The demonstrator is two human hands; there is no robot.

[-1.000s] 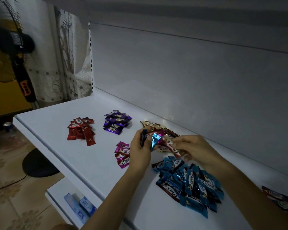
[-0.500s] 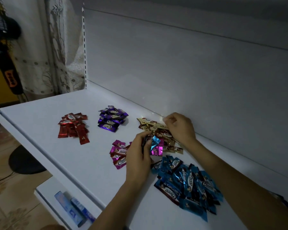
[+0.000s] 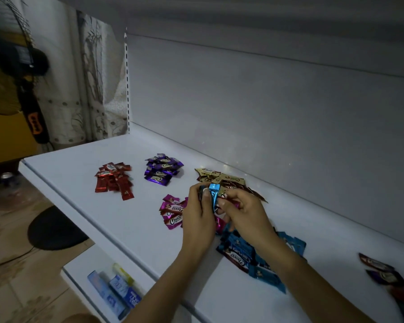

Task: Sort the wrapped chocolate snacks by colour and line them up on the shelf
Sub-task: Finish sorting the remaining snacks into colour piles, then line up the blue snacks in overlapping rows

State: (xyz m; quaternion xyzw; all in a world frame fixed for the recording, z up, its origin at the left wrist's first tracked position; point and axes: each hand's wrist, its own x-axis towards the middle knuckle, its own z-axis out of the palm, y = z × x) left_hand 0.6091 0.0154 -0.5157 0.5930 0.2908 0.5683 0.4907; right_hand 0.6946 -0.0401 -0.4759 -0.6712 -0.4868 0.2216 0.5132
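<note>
While hands (image 3: 197,221) (image 3: 246,216) grip mixed snacks (image 3: 214,193), the blue pile (image 3: 261,272) lies half-hidden.

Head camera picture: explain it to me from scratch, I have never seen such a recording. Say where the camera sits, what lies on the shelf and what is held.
There is no machine here. A person wears one wide-angle camera on the head, so you look down at their own two bare hands. Before them is a white shelf with wrapped chocolate snacks sorted into piles by colour: a red pile, a purple pile, a gold pile at the back, a pink pile beside the left hand and a blue pile beneath the right arm. A few mixed wrappers lie at the far right. The left hand grips a small bunch of snacks with a blue wrapper sticking up, and the right hand pinches at that bunch with its fingers.
</note>
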